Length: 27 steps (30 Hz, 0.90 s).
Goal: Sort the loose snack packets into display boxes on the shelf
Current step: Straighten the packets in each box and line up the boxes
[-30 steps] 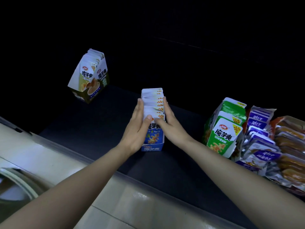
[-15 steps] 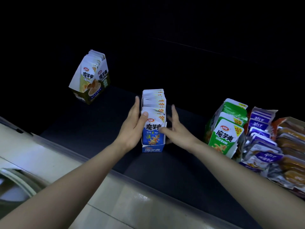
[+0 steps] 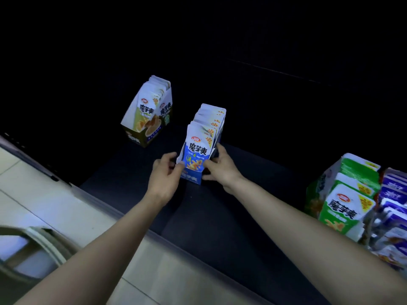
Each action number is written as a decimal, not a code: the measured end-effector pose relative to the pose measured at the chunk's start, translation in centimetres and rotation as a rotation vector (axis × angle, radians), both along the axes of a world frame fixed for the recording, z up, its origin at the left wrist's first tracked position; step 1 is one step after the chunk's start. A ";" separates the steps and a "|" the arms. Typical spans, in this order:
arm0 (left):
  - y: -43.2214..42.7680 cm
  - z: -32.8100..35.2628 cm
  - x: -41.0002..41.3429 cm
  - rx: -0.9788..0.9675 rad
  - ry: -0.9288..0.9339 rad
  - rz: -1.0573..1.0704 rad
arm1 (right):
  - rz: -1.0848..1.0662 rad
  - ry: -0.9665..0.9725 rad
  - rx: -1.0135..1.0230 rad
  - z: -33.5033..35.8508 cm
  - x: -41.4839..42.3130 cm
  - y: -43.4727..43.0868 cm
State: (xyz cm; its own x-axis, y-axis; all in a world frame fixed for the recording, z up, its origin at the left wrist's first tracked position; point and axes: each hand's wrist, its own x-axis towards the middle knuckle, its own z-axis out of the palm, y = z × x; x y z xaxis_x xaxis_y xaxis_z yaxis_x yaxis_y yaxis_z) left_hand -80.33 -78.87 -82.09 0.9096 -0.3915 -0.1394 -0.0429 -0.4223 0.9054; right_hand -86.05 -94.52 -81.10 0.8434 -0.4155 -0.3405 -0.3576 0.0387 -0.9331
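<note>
Head camera: at the centre of the frame, a blue box [image 3: 193, 175] of snack packets [image 3: 198, 148] stood on the dark shelf [image 3: 242, 208], held between the person's two hands. The left hand [image 3: 166, 172] gripped its near left corner with curled fingers. The right hand [image 3: 220, 170] gripped the near right side, thumb on the front. Both hands sat at the end nearest the camera, equally close. The row of packets ran away from them toward the upper right, so any slide would likely be steered from the front. A brown box [image 3: 147, 122] stood apart at upper left, and a green box [image 3: 343, 205] and purple packets [image 3: 394, 194] lay at the right edge.
</note>
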 end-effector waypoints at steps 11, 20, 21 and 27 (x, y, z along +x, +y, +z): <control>0.3 -1.8 6.4 -0.303 0.234 0.304 | -0.052 -0.033 0.048 -0.4 10.5 2.8; 1.3 -2.5 6.9 -0.331 0.174 0.295 | 0.092 -0.038 0.143 -0.2 11.7 4.2; 1.3 -2.2 6.7 -0.324 0.177 0.284 | 0.105 -0.040 0.138 -0.1 11.5 4.1; 1.0 -0.9 4.3 -0.099 -0.022 0.265 | 0.085 -0.033 0.031 0.9 8.1 3.2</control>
State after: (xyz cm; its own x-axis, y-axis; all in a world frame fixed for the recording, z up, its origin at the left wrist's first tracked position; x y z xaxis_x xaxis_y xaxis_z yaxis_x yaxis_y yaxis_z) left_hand -76.01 -77.84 -83.02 0.9845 -0.1499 -0.0917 0.0373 -0.3313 0.9428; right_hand -77.97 -91.33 -80.16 0.8864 -0.3315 -0.3232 -0.3295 0.0387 -0.9434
